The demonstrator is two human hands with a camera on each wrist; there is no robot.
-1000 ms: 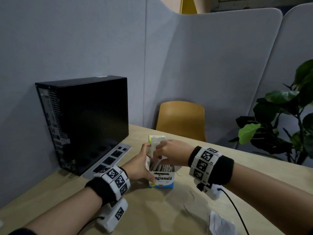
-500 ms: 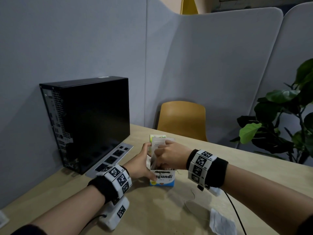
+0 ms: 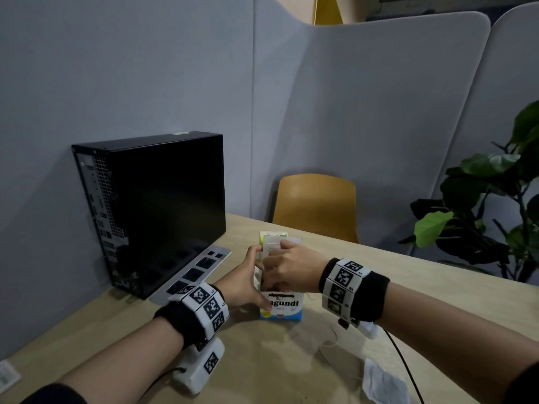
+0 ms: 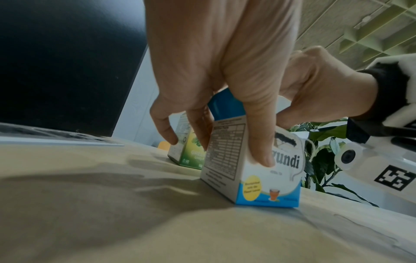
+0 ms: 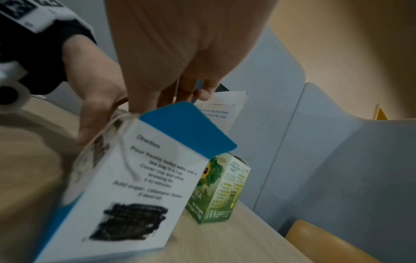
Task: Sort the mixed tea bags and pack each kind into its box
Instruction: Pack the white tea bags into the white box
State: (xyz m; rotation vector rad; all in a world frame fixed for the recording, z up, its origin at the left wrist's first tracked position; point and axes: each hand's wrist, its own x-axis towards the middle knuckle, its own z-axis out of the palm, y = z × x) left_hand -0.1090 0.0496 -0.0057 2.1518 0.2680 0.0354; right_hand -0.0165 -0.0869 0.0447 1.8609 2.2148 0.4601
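**Blue-and-white box: lid coming over, packing of this kind nearly done**

The left hand (image 3: 242, 282) is steadying the blue-and-white box (image 3: 281, 307) on the wooden table (image 3: 145, 330), thumb pressing the front panel and fingers curling round the far side; the left wrist view confirms the grip. The right hand (image 3: 287, 265) is sitting on top of the box, fingers bent over the open mouth and pressing against the tall white lid flap (image 3: 272, 247). Whether those fingers are pinching a tea bag as well, I cannot tell (the mouth is hidden under the hand).

Change from a second ago: the standing tea bags that were visible in the box mouth are now covered by the right hand, which has dropped lower onto the box. The left hand has not shifted its hold.

In the right wrist view a blue side flap (image 5: 191, 128) is sticking out, and a string (image 5: 105, 128) is trailing down the outside of the panel. Judgement: this box is being closed, and the stray string risks being trapped outside.

The green tea box (image 5: 221, 188) is standing just behind. One loose white tea bag (image 3: 385, 386) is lying near the right forearm, so sorting is likely not finished.
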